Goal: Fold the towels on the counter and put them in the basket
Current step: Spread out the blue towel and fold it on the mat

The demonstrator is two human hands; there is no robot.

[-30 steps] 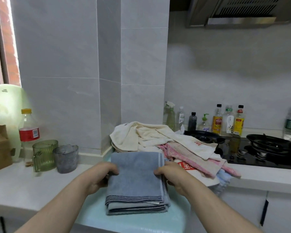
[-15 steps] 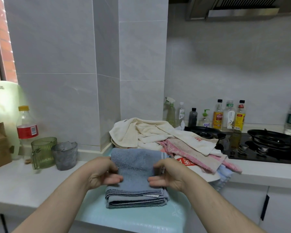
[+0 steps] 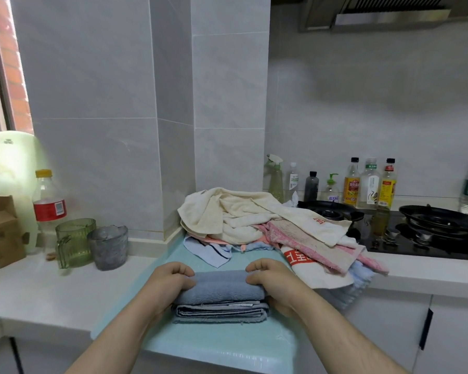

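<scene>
Kitchen surface, teal mat: folded blue towel on it, left grip + right grip curled round its ends; fold looks done, next = lift level to basket (not in view).

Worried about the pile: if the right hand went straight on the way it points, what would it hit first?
Likely the pale blue cloth at the near edge of the towel pile, though depth is unclear.

left hand: bare | right hand: bare | forearms: unsleeved
</scene>
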